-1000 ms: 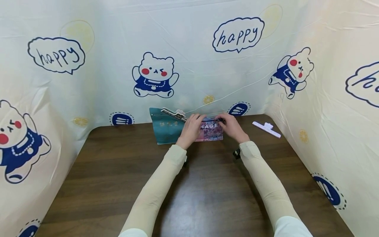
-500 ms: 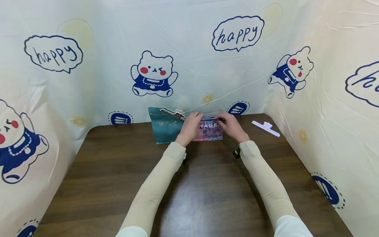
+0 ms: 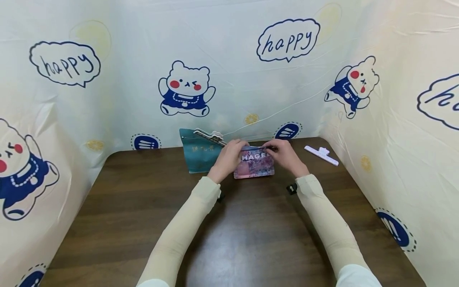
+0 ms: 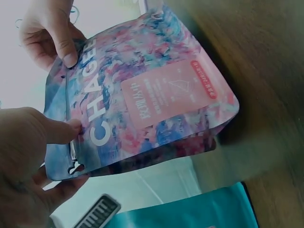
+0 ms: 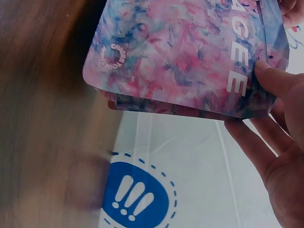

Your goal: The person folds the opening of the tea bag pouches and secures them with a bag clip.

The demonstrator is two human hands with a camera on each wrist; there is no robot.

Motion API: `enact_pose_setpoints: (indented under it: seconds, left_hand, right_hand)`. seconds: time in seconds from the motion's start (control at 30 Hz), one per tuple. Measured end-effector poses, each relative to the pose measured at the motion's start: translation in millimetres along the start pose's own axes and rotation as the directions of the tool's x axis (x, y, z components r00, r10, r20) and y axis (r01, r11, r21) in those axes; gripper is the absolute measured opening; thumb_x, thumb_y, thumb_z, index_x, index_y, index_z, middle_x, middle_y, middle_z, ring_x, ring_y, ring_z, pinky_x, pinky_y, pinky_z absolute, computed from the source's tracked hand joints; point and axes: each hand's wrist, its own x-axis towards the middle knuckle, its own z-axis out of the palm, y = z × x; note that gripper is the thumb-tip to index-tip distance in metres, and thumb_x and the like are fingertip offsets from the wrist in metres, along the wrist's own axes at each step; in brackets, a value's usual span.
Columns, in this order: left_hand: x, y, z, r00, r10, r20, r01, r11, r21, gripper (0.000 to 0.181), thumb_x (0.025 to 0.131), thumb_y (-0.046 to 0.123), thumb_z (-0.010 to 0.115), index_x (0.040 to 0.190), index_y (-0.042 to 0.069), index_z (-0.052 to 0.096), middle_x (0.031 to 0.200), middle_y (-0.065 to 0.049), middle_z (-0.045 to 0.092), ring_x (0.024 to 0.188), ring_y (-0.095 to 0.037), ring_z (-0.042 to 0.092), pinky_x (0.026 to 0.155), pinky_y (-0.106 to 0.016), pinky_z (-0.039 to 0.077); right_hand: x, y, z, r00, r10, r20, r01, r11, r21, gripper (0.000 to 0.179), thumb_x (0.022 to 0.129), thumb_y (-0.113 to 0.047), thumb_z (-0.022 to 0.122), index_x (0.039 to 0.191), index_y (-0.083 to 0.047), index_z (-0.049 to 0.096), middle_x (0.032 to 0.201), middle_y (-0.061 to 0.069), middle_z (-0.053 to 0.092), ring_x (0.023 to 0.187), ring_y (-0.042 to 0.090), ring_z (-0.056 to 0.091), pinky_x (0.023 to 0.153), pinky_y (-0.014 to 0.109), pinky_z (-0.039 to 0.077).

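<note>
A pink-and-blue pouch (image 3: 254,165) lettered CHAGEE is held by its top edge between both hands, its bottom close over the table. My left hand (image 3: 229,156) pinches one top corner. In the left wrist view its thumb (image 4: 64,130) lies on the front, beside the seal line, with fingers behind. At the opposite top corner my right hand (image 3: 285,155) pinches likewise, thumb (image 5: 275,78) in front and fingers behind in the right wrist view. A teal pouch (image 3: 197,159) stands left of it, bearing a dark bag clip (image 3: 209,137) with a white edge along its top.
Toward the right back of the brown wooden table (image 3: 229,239) lies a pale lilac bag clip (image 3: 321,156). A printed cloth (image 3: 233,87) with bears and "happy" bubbles hangs behind and along both sides.
The pink-and-blue pouch has come slightly toward me and right, away from the teal pouch. Both hands stay on its top edge; the right arm has shifted right.
</note>
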Motion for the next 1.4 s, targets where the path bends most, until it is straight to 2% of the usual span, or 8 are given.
enact_pose_setpoints:
  seconds: [0.13, 0.3, 0.57, 0.7, 0.9, 1.23, 1.4]
  left_hand:
    - [-8.9, 2.5, -7.5, 1.000, -0.016, 0.018, 0.017, 1.000, -0.027, 0.028, 0.094, 0.000, 0.069, 0.120, 0.010, 0.070, 0.119, -0.008, 0.069, 0.111, -0.024, 0.063, 0.101, -0.042, 0.051]
    - [-23.0, 5.4, -17.9, 1.000, -0.019, 0.022, 0.019, 1.000, -0.002, 0.031, 0.093, 0.001, 0.071, 0.122, 0.011, 0.069, 0.117, -0.007, 0.069, 0.109, -0.023, 0.063, 0.100, -0.041, 0.053]
    - [-52.0, 1.1, -31.1, 0.996, 0.069, -0.053, -0.061, 0.989, 0.134, 0.037, 0.087, -0.004, 0.076, 0.122, 0.007, 0.069, 0.112, -0.010, 0.071, 0.104, -0.025, 0.066, 0.094, -0.039, 0.056]
    - [-63.2, -2.8, -33.7, 0.995, 0.075, -0.061, -0.064, 0.984, 0.168, 0.044, 0.081, -0.003, 0.082, 0.122, 0.007, 0.069, 0.112, -0.011, 0.071, 0.101, -0.026, 0.066, 0.091, -0.040, 0.057]
    - [-76.6, -10.6, -33.3, 0.993, 0.087, -0.083, -0.069, 0.979, 0.194, 0.042, 0.081, -0.002, 0.082, 0.120, 0.007, 0.069, 0.111, -0.012, 0.071, 0.095, -0.026, 0.067, 0.085, -0.040, 0.058]
    - [-80.5, -16.6, -27.3, 0.987, 0.084, -0.134, -0.063, 0.986, 0.153, 0.027, 0.091, 0.005, 0.075, 0.117, 0.007, 0.071, 0.109, -0.010, 0.071, 0.095, -0.025, 0.067, 0.085, -0.040, 0.058]
    - [-79.4, -16.1, -27.9, 0.986, 0.087, -0.145, -0.064, 0.986, 0.157, 0.026, 0.090, 0.006, 0.076, 0.116, 0.007, 0.071, 0.107, -0.010, 0.071, 0.093, -0.026, 0.066, 0.084, -0.041, 0.058]
  right_hand:
    - [-4.0, -6.7, 0.7, 1.000, -0.006, 0.005, 0.006, 1.000, 0.010, 0.017, 0.092, 0.001, 0.072, 0.107, -0.005, 0.077, 0.107, 0.012, 0.075, 0.097, 0.026, 0.069, 0.085, 0.046, 0.057]
    - [-6.0, -15.5, 7.5, 0.999, -0.043, -0.008, 0.044, 0.999, 0.028, 0.017, 0.090, 0.003, 0.073, 0.105, -0.004, 0.077, 0.105, 0.011, 0.075, 0.096, 0.025, 0.070, 0.085, 0.045, 0.058]
    - [-7.2, -36.1, 30.6, 0.991, -0.129, -0.028, 0.129, 0.992, 0.001, 0.016, 0.090, 0.003, 0.073, 0.104, -0.006, 0.075, 0.104, 0.008, 0.073, 0.096, 0.022, 0.069, 0.086, 0.042, 0.057]
    - [-8.5, -42.7, 39.5, 0.990, -0.142, -0.018, 0.142, 0.990, -0.001, 0.016, 0.088, 0.001, 0.076, 0.102, -0.006, 0.076, 0.101, 0.006, 0.072, 0.093, 0.020, 0.068, 0.085, 0.041, 0.057]
    - [-9.1, -47.4, 48.9, 0.984, -0.178, 0.003, 0.178, 0.984, -0.024, 0.015, 0.087, -0.003, 0.079, 0.101, -0.006, 0.076, 0.100, 0.007, 0.075, 0.091, 0.021, 0.071, 0.083, 0.040, 0.059]
    - [-9.1, -36.5, 46.8, 0.975, -0.222, 0.027, 0.220, 0.973, 0.074, 0.017, 0.087, 0.001, 0.078, 0.103, -0.005, 0.076, 0.100, 0.009, 0.075, 0.091, 0.020, 0.071, 0.082, 0.037, 0.059]
    - [-10.0, -32.7, 41.6, 0.979, -0.193, 0.062, 0.184, 0.974, 0.135, 0.020, 0.087, 0.000, 0.078, 0.105, -0.006, 0.076, 0.104, 0.006, 0.074, 0.096, 0.019, 0.070, 0.086, 0.039, 0.059]
